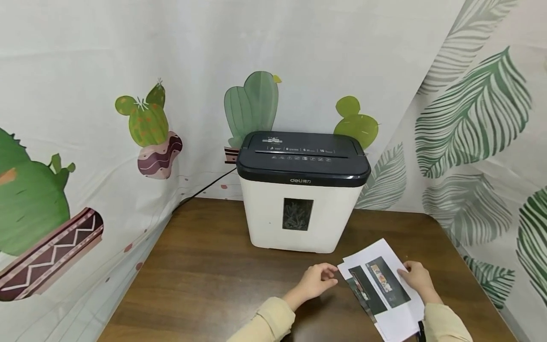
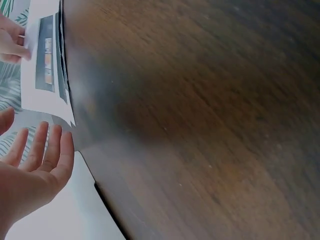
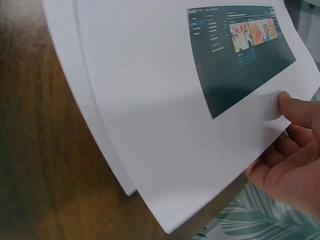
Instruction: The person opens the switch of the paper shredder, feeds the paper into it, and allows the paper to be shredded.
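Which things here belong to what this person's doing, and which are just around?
Part of the job:
printed sheets
right hand, pinching them
left hand, near their corner
probably the paper shredder

Just around:
cactus-print backdrop
leaf-print backdrop
wood-grain table, merely support

Your counter (image 1: 192, 275): brown, wood-grained, faintly glossy. Facing you: creased white cloth (image 1: 188, 38), printed with green cacti (image 1: 148, 121); to your right, green and grey leaves (image 1: 474, 114).

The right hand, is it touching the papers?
Touching. The right wrist view shows the right hand pinching the papers, thumb on top, fingers beneath.
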{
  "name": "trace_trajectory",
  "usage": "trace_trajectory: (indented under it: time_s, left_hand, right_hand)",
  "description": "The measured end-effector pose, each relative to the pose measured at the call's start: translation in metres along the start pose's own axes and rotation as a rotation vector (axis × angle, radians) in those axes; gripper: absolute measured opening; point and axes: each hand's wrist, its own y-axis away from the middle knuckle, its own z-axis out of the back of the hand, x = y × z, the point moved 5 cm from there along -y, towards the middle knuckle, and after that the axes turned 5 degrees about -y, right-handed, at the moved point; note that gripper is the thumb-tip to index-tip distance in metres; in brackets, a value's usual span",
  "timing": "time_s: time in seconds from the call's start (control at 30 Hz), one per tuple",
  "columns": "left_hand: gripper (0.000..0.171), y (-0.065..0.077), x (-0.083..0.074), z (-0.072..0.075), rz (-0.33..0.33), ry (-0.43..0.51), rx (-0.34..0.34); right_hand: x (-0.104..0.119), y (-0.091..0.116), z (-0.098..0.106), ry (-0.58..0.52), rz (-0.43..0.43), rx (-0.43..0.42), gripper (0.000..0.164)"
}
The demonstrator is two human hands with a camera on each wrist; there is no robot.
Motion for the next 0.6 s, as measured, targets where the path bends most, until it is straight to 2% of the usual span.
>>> trace_trajectory:
  time_s: [0.13, 0.37, 0.6]
  left_hand:
    - [0.028, 0.000, 0.005, 0.005, 0.026, 0.004, -0.020]
    - [0.041, -0.004, 0.014, 0.007, 0.051, -0.053, -0.053]
    - [0.053, -0.012, 0.013, 0.011, 0.072, -0.099, -0.097]
  right_hand:
    - [0.014, -0.004, 0.006, 0.000, 0.073, -0.021, 0.015]
    - [0.035, -0.006, 0.015, 0.013, 0.153, -0.006, 0.013]
    - [0.059, -0.001, 0.018, 0.010, 0.225, 0.023, 0.008]
